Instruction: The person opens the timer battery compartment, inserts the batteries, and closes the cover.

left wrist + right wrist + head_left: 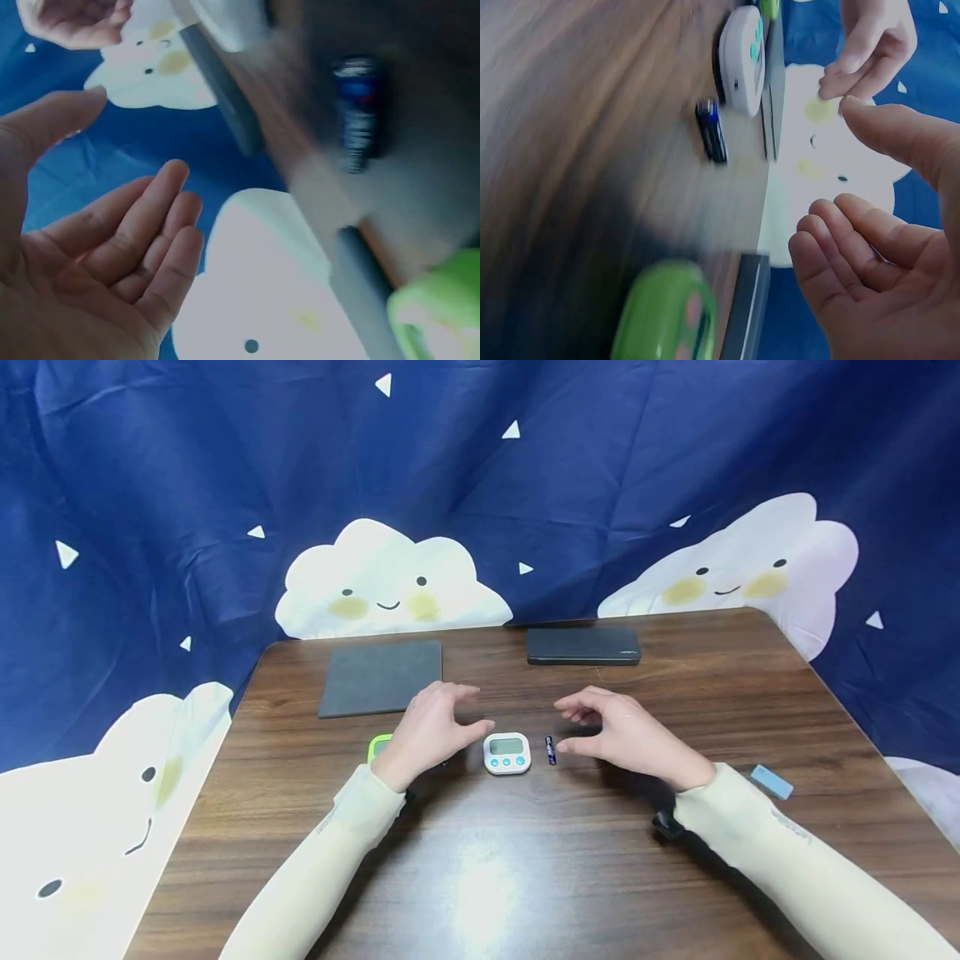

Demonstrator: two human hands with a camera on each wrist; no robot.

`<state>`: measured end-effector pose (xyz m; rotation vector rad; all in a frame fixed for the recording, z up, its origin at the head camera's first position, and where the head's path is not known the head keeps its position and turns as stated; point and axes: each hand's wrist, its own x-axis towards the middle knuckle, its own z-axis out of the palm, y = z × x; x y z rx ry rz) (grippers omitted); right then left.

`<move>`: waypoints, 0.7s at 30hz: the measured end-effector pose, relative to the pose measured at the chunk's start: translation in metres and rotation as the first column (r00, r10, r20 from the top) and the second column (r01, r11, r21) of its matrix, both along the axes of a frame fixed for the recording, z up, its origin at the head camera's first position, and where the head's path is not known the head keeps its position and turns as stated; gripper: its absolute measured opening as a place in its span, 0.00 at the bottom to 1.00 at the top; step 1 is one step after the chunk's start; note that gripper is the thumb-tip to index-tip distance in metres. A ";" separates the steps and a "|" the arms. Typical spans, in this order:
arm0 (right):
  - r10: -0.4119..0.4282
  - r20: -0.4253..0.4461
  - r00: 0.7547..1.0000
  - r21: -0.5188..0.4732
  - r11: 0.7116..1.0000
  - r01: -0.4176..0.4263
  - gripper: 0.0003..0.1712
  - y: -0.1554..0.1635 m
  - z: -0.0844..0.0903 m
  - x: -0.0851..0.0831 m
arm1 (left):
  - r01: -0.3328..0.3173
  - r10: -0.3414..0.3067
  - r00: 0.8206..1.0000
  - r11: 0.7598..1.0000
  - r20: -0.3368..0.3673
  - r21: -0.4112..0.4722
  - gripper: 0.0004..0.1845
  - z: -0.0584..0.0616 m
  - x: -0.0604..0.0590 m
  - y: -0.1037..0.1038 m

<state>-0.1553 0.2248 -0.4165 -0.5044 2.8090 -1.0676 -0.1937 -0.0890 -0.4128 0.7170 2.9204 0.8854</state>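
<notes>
A small white timer point(507, 753) with teal buttons lies on the wooden table point(480, 877) between my hands. A dark blue battery point(551, 749) lies just right of it. My left hand point(435, 727) hovers left of the timer, fingers loosely spread and holding nothing; its bare palm point(97, 262) shows in the left wrist view. It partly hides a green timer point(378, 746). My right hand point(611, 733) hovers right of the battery with relaxed fingers point(855, 255), also holding nothing. The right wrist view shows the battery point(711, 131) beside the white timer point(742, 60).
A grey mat point(382, 677) lies at the back left and a black case point(583, 646) at the back. A light blue block point(771, 781) sits at the right. Blurred in the wrist views are a battery point(358, 112) and a green object point(664, 315).
</notes>
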 end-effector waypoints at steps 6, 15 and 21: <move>0.045 0.016 0.999 0.005 0.999 -0.045 0.35 -0.022 -0.010 -0.002 | 0.050 -0.050 0.999 0.998 0.002 -0.039 0.33 -0.014 0.005 -0.005; 0.097 0.032 0.995 0.054 0.994 -0.098 0.36 -0.049 -0.020 -0.008 | 0.159 -0.158 0.987 0.977 0.012 -0.144 0.32 -0.026 0.010 0.000; 0.103 0.030 0.994 0.070 0.992 -0.105 0.37 -0.053 -0.027 -0.008 | 0.196 -0.198 0.980 0.965 0.007 -0.176 0.32 -0.029 0.012 0.003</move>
